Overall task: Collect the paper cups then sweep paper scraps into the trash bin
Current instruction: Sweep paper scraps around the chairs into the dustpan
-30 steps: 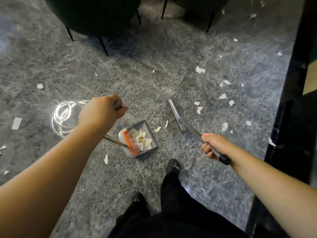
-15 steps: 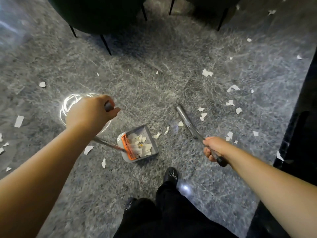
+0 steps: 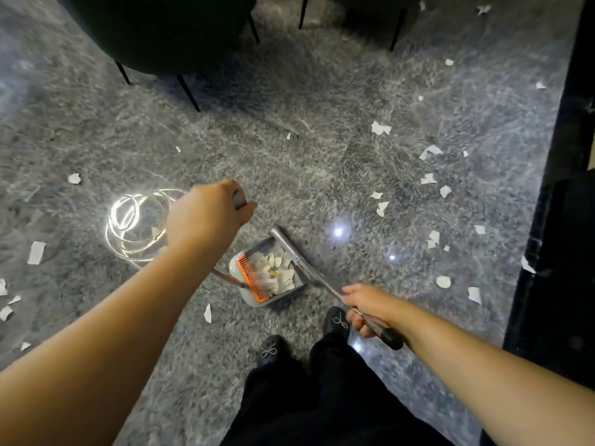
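Observation:
A grey dustpan (image 3: 257,302) with an orange comb edge (image 3: 252,281) stands on the grey marbled floor just ahead of my feet, with several white paper scraps (image 3: 277,268) in it. My left hand (image 3: 206,214) grips the top of the dustpan's long handle. My right hand (image 3: 363,305) grips the metal broom handle (image 3: 383,331) near its black end. The grey broom head (image 3: 289,249) lies at the dustpan's open right side. More scraps (image 3: 428,178) lie on the floor to the right, and others (image 3: 36,252) lie to the left. No paper cup or trash bin is visible.
Dark chairs on thin black legs (image 3: 188,91) stand at the back. A black glossy strip (image 3: 566,175) runs along the right edge. My black shoes (image 3: 336,321) are just behind the dustpan. A bright ring-shaped light reflection (image 3: 135,223) lies on the floor at left.
The broom head has swept leftward across the floor to the dustpan's mouth. My right hand has come in closer to my feet. Scraps that lay near the pan are gone from the floor.

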A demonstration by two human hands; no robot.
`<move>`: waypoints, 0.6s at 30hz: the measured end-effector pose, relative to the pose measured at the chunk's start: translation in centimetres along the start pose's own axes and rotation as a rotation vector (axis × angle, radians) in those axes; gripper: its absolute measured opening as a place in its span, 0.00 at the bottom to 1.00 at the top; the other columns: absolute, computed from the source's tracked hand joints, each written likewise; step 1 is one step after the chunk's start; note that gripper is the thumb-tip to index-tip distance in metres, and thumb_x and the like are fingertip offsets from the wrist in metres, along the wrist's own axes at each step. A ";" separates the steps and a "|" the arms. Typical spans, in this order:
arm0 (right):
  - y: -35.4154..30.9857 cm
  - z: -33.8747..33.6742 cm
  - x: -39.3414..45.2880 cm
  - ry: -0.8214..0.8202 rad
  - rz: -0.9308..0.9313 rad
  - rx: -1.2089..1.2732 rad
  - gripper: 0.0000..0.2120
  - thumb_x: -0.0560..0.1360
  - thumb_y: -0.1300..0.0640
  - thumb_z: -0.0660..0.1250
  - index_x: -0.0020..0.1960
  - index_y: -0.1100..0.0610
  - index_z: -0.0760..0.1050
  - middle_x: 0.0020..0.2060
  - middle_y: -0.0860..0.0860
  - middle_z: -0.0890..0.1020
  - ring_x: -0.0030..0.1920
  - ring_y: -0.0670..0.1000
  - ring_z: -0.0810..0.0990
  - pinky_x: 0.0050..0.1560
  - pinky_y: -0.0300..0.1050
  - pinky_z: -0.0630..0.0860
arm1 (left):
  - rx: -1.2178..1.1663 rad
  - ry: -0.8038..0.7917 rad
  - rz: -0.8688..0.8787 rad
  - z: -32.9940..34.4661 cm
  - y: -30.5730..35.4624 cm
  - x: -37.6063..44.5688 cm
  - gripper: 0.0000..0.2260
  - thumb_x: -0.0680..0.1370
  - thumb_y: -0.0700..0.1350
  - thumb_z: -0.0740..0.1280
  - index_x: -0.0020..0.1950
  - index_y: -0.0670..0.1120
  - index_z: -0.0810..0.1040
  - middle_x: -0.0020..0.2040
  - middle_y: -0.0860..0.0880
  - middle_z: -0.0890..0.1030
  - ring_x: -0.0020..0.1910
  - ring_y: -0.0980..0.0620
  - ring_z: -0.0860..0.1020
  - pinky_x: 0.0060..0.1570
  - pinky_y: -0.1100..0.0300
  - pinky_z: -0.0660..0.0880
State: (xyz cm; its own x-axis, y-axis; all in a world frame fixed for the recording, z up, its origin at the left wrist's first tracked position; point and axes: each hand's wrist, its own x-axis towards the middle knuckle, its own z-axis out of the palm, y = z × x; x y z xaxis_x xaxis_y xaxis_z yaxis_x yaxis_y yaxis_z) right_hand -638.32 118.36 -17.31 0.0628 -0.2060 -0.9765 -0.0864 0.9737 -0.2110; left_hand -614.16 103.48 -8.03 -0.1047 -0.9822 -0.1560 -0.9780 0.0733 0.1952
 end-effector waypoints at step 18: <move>3.9 -0.2 -5.0 0.147 -0.174 0.510 0.18 0.83 0.59 0.55 0.72 0.51 0.62 0.28 0.53 0.69 0.19 0.43 0.65 0.18 0.33 0.62 | -0.170 0.038 0.135 -2.3 -1.2 -1.2 0.10 0.74 0.61 0.68 0.44 0.55 0.77 0.32 0.55 0.74 0.31 0.53 0.70 0.28 0.62 0.64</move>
State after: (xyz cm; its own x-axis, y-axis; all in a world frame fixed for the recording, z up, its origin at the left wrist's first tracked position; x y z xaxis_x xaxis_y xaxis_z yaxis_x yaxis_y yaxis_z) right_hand -639.16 123.20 -13.22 -0.1093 -0.3435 -0.9328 0.4068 0.8408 -0.3572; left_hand -612.46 104.19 -5.89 -0.2224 -0.9716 -0.0811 -0.9109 0.1774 0.3726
